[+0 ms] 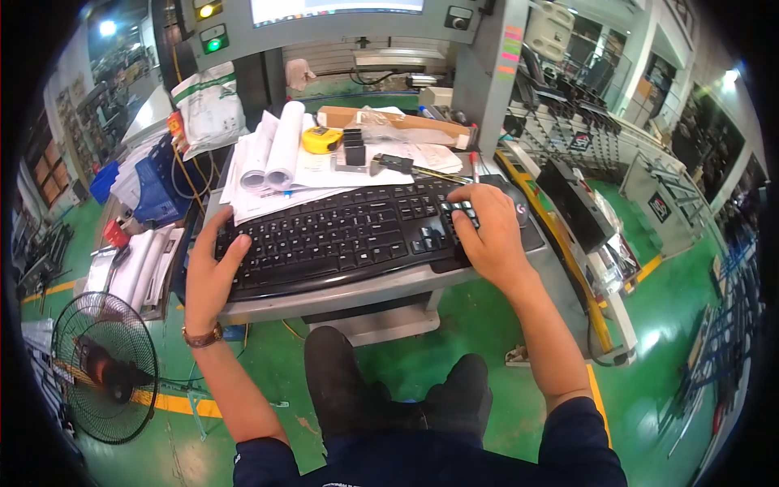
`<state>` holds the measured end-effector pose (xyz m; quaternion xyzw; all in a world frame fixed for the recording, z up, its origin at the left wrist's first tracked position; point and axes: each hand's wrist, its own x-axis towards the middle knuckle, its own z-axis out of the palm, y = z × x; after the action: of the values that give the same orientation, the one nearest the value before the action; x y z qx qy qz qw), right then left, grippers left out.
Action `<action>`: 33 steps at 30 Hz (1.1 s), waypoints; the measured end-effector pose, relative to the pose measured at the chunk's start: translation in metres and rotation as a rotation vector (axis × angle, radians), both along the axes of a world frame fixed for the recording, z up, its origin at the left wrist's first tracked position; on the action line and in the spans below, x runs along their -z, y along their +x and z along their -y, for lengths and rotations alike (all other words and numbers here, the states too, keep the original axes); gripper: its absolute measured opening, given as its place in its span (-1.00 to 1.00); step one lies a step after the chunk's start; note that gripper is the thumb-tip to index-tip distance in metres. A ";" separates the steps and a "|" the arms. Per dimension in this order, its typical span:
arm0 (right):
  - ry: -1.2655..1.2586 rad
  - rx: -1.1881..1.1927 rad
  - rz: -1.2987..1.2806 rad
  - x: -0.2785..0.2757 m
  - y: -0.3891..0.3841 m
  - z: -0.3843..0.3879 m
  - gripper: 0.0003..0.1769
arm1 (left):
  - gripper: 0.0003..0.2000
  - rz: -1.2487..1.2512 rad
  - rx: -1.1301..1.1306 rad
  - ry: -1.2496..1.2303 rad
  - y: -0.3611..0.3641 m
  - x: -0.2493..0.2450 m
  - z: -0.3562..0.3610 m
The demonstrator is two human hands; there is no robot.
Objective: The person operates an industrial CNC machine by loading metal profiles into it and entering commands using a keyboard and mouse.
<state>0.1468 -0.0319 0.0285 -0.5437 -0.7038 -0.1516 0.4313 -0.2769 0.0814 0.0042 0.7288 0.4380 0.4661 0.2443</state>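
A black keyboard [333, 239] lies on the machine's metal shelf in front of me. My left hand [213, 272] rests at its left end, thumb and fingers apart and holding nothing. Over the number pad at the right end is my right hand [493, 231], its fingers bent and spread with the fingertips on or just above the keys. It holds nothing either. Close beside that hand, partly hidden by it, sits a dark mouse [519, 209]. Behind the keyboard lie rolled papers [284, 154], a yellow tape measure [321, 140] and small black blocks [355, 148].
A lit screen [337, 10] is above, with a glowing green button [214, 44] at its left. A standing fan [105, 369] is at lower left. A yellow-edged rail [560, 252] runs along the right. Metal racks [665, 211] stand beyond on the green floor.
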 end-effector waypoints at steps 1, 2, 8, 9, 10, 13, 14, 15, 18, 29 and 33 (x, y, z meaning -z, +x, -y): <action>-0.042 -0.028 0.021 -0.004 -0.008 0.000 -0.86 | -0.33 0.009 0.011 -0.006 0.000 0.000 0.000; -0.030 -0.056 0.045 -0.003 -0.016 -0.002 -0.85 | -0.33 0.019 0.019 -0.007 0.000 -0.001 0.000; -0.045 -0.095 0.215 0.008 -0.047 -0.011 -0.83 | -0.36 -0.028 -0.040 0.075 -0.002 0.003 0.001; -0.054 -0.091 0.202 0.002 -0.044 -0.009 -0.83 | -0.36 -0.016 -0.032 0.055 0.000 -0.001 0.003; -0.041 -0.067 0.180 -0.001 -0.038 -0.008 -0.83 | -0.36 -0.004 -0.022 0.033 0.000 -0.003 0.004; -0.003 0.059 0.092 -0.008 0.001 -0.010 -0.84 | -0.36 -0.008 -0.019 0.081 -0.001 0.001 0.001; 0.009 0.090 0.054 -0.006 0.022 -0.014 -0.83 | -0.35 -0.016 -0.021 0.094 -0.001 0.001 0.001; 0.037 0.149 0.043 -0.002 0.043 -0.016 -0.77 | -0.35 -0.004 -0.021 0.088 0.000 0.002 0.001; 0.020 0.209 -0.093 0.014 0.089 -0.014 -0.60 | -0.34 -0.018 -0.024 0.067 -0.001 -0.002 0.003; -0.194 0.171 -0.233 0.017 0.090 -0.008 -0.46 | -0.35 -0.039 -0.048 0.044 -0.001 -0.001 0.002; -0.208 0.160 -0.241 0.014 0.086 -0.006 -0.47 | -0.34 -0.028 -0.044 0.049 0.001 -0.003 0.004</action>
<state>0.2328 -0.0257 0.0144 -0.6540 -0.6133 -0.0458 0.4406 -0.2759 0.0771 0.0074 0.7312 0.4459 0.4716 0.2101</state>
